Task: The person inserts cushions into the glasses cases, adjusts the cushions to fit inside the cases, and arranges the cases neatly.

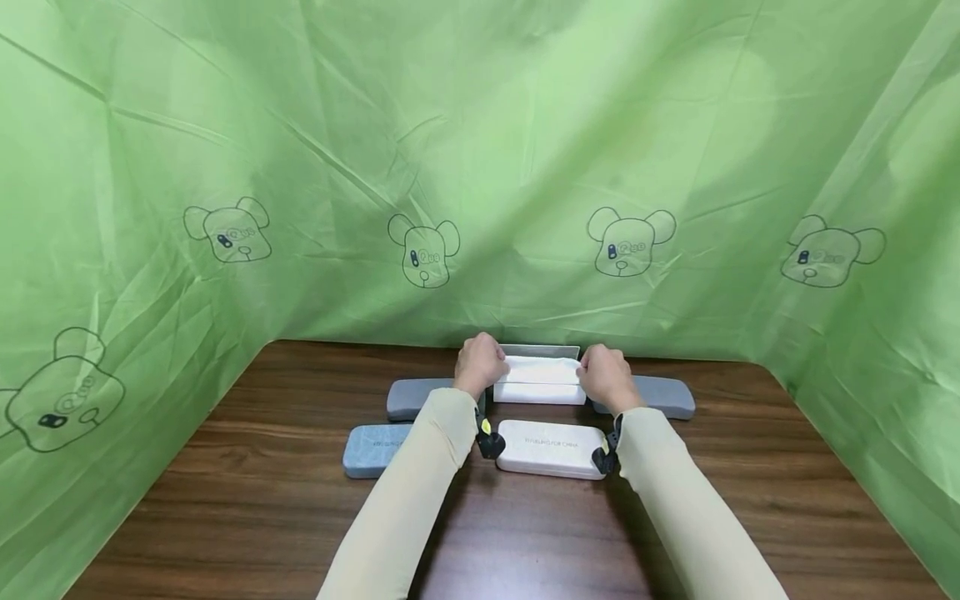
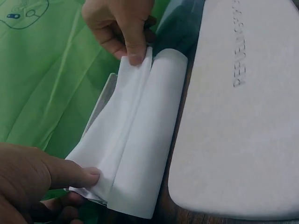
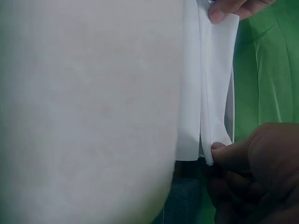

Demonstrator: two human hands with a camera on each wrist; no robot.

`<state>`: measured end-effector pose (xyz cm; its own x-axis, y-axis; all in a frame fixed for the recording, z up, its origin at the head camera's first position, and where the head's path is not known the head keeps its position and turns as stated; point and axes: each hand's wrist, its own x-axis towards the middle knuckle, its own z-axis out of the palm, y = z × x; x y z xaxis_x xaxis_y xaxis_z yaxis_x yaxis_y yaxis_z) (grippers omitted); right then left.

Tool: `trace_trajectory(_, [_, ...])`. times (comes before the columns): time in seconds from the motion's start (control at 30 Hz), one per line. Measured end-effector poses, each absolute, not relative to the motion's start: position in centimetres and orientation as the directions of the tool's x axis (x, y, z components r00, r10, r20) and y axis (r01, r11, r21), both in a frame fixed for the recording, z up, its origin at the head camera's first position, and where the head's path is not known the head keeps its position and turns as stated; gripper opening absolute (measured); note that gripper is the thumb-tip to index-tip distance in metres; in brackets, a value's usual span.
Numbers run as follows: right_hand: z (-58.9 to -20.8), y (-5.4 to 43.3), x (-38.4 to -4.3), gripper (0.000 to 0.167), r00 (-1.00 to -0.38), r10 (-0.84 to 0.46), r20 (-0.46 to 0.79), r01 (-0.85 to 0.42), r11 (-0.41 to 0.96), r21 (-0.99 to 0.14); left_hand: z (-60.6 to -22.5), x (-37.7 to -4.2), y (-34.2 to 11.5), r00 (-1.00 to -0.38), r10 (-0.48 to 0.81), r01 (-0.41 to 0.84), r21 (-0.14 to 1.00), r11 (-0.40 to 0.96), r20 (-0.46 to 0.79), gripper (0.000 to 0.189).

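Note:
A folded white cloth (image 1: 538,369) is stretched between both hands over an opened white glasses case (image 1: 538,394). My left hand (image 1: 480,364) pinches the cloth's left end, thumb on top, as the left wrist view shows. At the other end, my right hand (image 1: 606,377) pinches the cloth between thumb and fingers. Behind the cloth, the case's raised lid (image 1: 540,350) shows a grey inside. In the left wrist view the case's rounded white front (image 2: 148,140) lies along the cloth (image 2: 114,116). The cloth hides the case's inside.
A pale case with printed lettering (image 1: 551,448) lies in front, between the wrists. Grey cases (image 1: 412,398) (image 1: 663,397) flank the white one. A blue case (image 1: 371,450) sits at left, partly behind the left sleeve. Green fabric (image 1: 525,167) encloses the wooden table (image 1: 262,500).

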<state>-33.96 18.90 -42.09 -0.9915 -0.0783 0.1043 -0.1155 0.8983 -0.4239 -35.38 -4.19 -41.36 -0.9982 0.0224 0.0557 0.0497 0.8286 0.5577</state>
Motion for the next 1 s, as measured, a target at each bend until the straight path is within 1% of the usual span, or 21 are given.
trace_trajectory(0.13, [-41.9,18.9,-34.0,0.042,-0.988,-0.081,0.131,-0.128,0.908,-0.398,-41.3,-35.7,-4.1,-0.999,0.015,0.04,0.542,0.84,0.051,0.045])
trace_trajectory(0.23, [-41.7,18.7,-34.1,0.046,-0.987,-0.099,0.124,-0.141,0.908,-0.394,-41.4,-35.8,-4.0,-0.999,-0.001,0.024,0.519,0.854,0.049,0.04])
trace_trajectory(0.3, [-41.7,18.5,-34.1,0.045,-0.989,-0.106,0.107,-0.14,0.908,-0.394,-41.6,-35.8,-4.0,-0.999,-0.006,0.014,0.508,0.861,0.037,0.036])
trace_trajectory(0.4, [-41.6,18.3,-34.1,0.041,-0.988,-0.109,0.106,-0.141,0.916,-0.376,-41.8,-35.8,-4.1,-1.0,-0.004,0.011,0.497,0.868,0.029,0.036])
trace_trajectory(0.5, [-41.6,18.3,-34.2,0.04,-0.989,-0.112,0.1,-0.141,0.923,-0.358,-41.9,-35.7,-4.1,-0.999,0.012,0.026,0.497,0.867,0.031,0.042])
trace_trajectory(0.63, [-41.5,18.4,-34.5,0.051,-0.984,-0.142,0.106,-0.17,0.924,-0.342,-42.0,-35.7,-4.0,-0.999,0.035,0.05,0.498,0.866,0.04,0.049])
trace_trajectory(0.73, [-41.5,18.5,-34.6,0.057,-0.982,-0.16,0.102,-0.186,0.92,-0.345,-42.2,-36.0,-3.9,-0.999,0.029,0.041,0.483,0.874,0.032,0.05])
trace_trajectory(0.87, [-41.8,18.4,-35.0,0.058,-0.98,-0.178,0.089,-0.198,0.914,-0.355,-42.4,-36.2,-4.0,-1.0,0.01,0.013,0.472,0.881,0.009,0.049])
trace_trajectory(1.0, [-41.8,18.6,-35.0,0.056,-0.977,-0.194,0.089,-0.213,0.909,-0.359,-42.6,-36.1,-3.9,-1.0,-0.001,-0.002,0.464,0.886,-0.002,0.038])
